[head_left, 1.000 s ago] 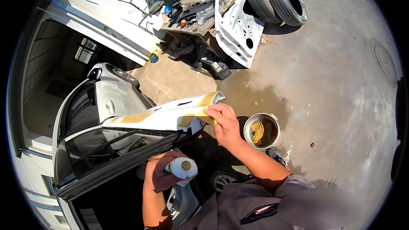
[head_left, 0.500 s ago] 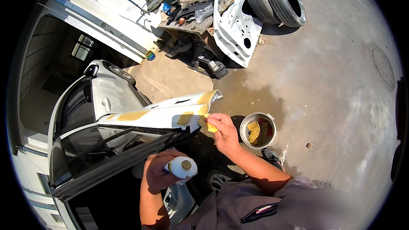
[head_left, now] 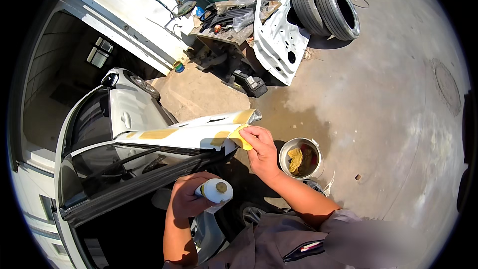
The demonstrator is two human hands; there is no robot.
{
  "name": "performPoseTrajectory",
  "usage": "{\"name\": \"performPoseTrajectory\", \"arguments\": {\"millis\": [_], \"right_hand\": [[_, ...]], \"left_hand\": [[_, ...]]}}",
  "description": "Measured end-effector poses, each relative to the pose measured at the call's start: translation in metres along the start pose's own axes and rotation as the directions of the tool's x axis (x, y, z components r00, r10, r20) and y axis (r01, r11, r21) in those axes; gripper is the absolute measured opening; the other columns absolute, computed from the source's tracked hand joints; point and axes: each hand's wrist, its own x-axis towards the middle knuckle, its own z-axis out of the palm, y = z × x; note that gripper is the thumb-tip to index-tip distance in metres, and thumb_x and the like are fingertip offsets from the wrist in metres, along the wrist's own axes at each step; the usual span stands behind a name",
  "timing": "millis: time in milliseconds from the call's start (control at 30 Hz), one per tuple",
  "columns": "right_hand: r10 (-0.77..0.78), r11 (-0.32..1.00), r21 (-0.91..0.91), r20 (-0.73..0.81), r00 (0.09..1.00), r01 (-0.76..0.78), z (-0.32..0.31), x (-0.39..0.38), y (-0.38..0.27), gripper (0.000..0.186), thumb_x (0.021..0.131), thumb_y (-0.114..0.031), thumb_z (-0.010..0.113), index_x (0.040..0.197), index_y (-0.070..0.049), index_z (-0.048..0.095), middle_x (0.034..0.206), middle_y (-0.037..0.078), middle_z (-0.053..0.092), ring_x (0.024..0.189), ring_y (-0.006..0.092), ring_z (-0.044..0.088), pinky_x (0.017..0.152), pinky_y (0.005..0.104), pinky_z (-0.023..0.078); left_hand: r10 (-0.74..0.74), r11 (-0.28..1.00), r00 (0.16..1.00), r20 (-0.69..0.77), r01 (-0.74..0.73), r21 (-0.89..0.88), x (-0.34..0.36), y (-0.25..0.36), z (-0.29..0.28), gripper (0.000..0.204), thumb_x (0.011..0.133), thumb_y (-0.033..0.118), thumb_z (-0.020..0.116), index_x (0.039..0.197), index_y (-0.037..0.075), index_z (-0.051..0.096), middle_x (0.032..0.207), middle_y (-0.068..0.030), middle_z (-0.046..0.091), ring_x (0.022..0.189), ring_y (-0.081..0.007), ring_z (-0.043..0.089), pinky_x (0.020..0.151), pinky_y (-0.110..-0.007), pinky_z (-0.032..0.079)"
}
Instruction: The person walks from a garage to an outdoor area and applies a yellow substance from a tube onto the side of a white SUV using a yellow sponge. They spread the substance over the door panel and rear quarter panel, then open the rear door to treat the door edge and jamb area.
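My right hand (head_left: 261, 153) pinches a small yellow sheet (head_left: 241, 137) against the outer end of a white car door (head_left: 194, 128). Whether the sheet is cloth or sandpaper I cannot tell. Yellowish patches (head_left: 158, 133) lie along the door's white panel, one right beside the sheet. Below the door's window, nearer to me, my left hand (head_left: 188, 197) is wrapped round a white plastic bottle (head_left: 213, 188) with a brownish cap facing up.
A metal bucket (head_left: 319, 155) with a crumpled yellow cloth (head_left: 295, 159) stands right of my right hand. Farther off are a bare white door shell (head_left: 271, 45), two tyres (head_left: 338, 15) and a cluttered bench (head_left: 234, 32). A white car body (head_left: 132, 109) adjoins the door.
The yellow sheet now lies flatter over the door's end and shows more of its face. My left hand keeps its hold on the bottle. The whole view has shifted slightly.
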Motion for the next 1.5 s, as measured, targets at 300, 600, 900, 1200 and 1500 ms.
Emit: {"name": "performPoseTrajectory", "arguments": {"millis": [300, 600, 900, 1200, 1500], "right_hand": [[0.102, 0.994, -0.035, 0.023, 0.994, -0.102, -0.021, -0.021, 0.007, 0.039, 0.088, 0.008, 0.065, 0.122, -0.007, 0.075, 0.118, 0.012, 0.070, 0.113, 0.0308, 0.063, 0.099, 0.0374, 0.050], [0.078, 0.995, -0.063, 0.069, 0.995, -0.074, -0.014, 0.012, 0.001, 0.038, 0.087, 0.009, 0.065, 0.118, -0.010, 0.076, 0.115, 0.011, 0.068, 0.110, 0.0293, 0.060, 0.096, 0.0361, 0.049], [0.076, 0.996, -0.061, 0.079, 0.994, -0.071, -0.016, 0.018, 0.002, 0.038, 0.088, 0.011, 0.064, 0.118, -0.010, 0.075, 0.114, 0.010, 0.067, 0.109, 0.0300, 0.060, 0.097, 0.0366, 0.048], [0.069, 0.996, -0.057, 0.118, 0.991, -0.063, -0.011, 0.008, 0.001, 0.040, 0.086, 0.013, 0.066, 0.117, -0.010, 0.074, 0.113, 0.010, 0.067, 0.107, 0.0303, 0.060, 0.092, 0.0361, 0.049], [0.102, 0.995, 0.006, 0.123, 0.987, -0.103, -0.008, -0.026, 0.002, 0.045, 0.082, 0.018, 0.063, 0.116, -0.010, 0.075, 0.116, 0.012, 0.067, 0.109, 0.0306, 0.060, 0.096, 0.0364, 0.048]], "left_hand": [[-0.018, 0.998, 1.000, 0.001, 0.018, 0.062, -0.002, 0.000, 0.001, 0.030, 0.069, 0.011, 0.088, 0.093, -0.002, 0.075, 0.102, -0.0156, 0.077, 0.085, -0.0255, 0.076, 0.076, -0.034, 0.059], [-0.033, 0.997, 0.999, 0.010, 0.032, 0.075, 0.001, 0.003, 0.000, 0.030, 0.070, 0.012, 0.088, 0.095, -0.001, 0.076, 0.103, -0.0148, 0.077, 0.085, -0.0256, 0.076, 0.076, -0.034, 0.059], [-0.034, 0.999, 0.999, 0.042, 0.035, -0.019, 0.000, 0.002, -0.001, 0.028, 0.075, 0.009, 0.088, 0.099, -0.002, 0.076, 0.106, -0.0134, 0.077, 0.091, -0.0234, 0.075, 0.079, -0.033, 0.059], [-0.027, 0.999, 0.998, 0.065, 0.028, -0.021, 0.001, 0.003, -0.001, 0.031, 0.075, 0.009, 0.090, 0.101, -0.002, 0.076, 0.108, -0.0136, 0.075, 0.091, -0.0230, 0.074, 0.080, -0.033, 0.058], [-0.026, 1.000, 0.998, 0.061, 0.027, -0.010, 0.002, 0.004, 0.001, 0.032, 0.072, 0.006, 0.090, 0.099, -0.002, 0.076, 0.106, -0.0135, 0.075, 0.090, -0.0229, 0.074, 0.080, -0.033, 0.058]]}}
